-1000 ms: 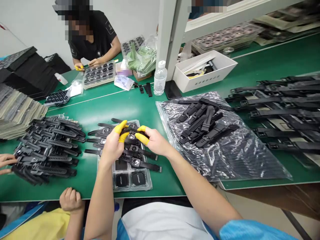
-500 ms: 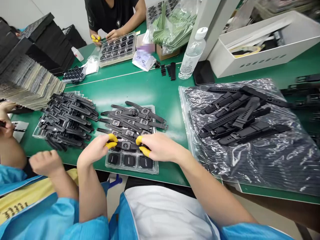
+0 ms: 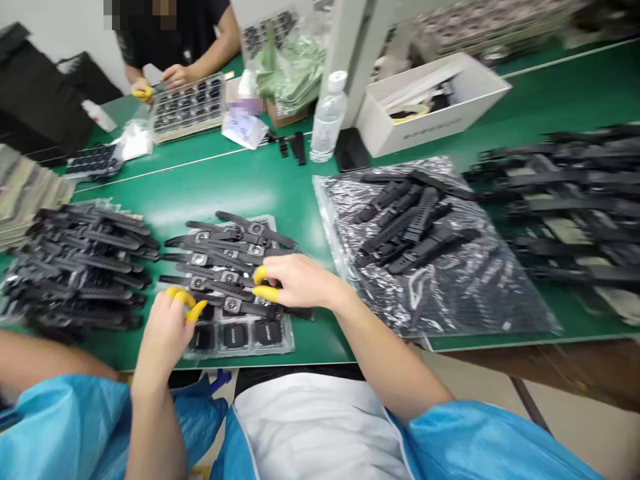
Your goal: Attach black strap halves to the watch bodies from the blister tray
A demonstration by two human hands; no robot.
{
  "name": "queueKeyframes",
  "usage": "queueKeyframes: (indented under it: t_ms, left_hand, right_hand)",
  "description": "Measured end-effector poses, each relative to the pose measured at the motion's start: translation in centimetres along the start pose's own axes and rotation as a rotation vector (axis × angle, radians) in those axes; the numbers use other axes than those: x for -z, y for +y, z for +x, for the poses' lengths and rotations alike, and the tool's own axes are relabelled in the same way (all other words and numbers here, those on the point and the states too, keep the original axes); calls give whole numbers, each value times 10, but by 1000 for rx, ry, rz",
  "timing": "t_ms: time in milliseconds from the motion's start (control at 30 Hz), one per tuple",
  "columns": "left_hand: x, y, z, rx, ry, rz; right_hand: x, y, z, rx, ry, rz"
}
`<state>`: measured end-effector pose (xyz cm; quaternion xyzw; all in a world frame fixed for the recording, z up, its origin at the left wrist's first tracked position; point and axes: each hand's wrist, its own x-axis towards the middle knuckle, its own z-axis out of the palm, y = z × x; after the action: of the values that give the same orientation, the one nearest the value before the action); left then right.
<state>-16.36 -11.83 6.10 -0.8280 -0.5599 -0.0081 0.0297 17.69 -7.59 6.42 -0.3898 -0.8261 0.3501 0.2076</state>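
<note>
Flanking the near watches (image 3: 232, 305), whose straps (image 3: 281, 239) probably overlap because they outspan the tray (image 3: 289, 338), my left hand (image 3: 163, 333) and right hand (image 3: 296, 278) curl narrowly, their hold impossible to tell.

Green table (image 3: 200, 187), clear tray (image 3: 289, 333), bottle (image 3: 328, 123) (capped)

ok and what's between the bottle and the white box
In the head view, a flat black slab, perhaps a phone, lies between the bottle and the white box, a pillar rising behind it.
</note>
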Motion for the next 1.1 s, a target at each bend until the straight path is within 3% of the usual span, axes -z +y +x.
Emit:
queueKeyframes:
  t_ms: [100, 200, 300, 367, 467, 567, 700, 833, 967, 1100]
  left_hand:
    - [-7, -8, -14, -8, -161, 110]
    - [-11, -4, -16, -24, -221, 200]
    - [-10, 5, -9, -27, -232, 258]
    - [-9, 6, -4, -39, -221, 282]
    - [-10, 0, 1, -94, -212, 294]
    - [-17, -15, -1, -153, -176, 281]
    - [-28, -34, -8, -219, -88, 208]
    - [-32, -33, -15, -215, 12, 123]
    - [-28, -19, -17, -157, 35, 93]
    - [-23, -17, -18, -148, 46, 25]
  right_hand:
    - [15, 23, 1, -156, 390, -96]
    - [35, 58, -8, -402, 801, -284]
    - [52, 93, -25, -707, 1038, -384]
    - [59, 110, -36, -883, 1070, -402]
    - [62, 121, -44, -1024, 967, -393]
    - [62, 122, -43, -1081, 877, -388]
    - [66, 121, -39, -1119, 870, -396]
    - [66, 128, -40, -1114, 870, -416]
    - [61, 139, -43, -1088, 940, -393]
    - [62, 143, -51, -999, 1189, -323]
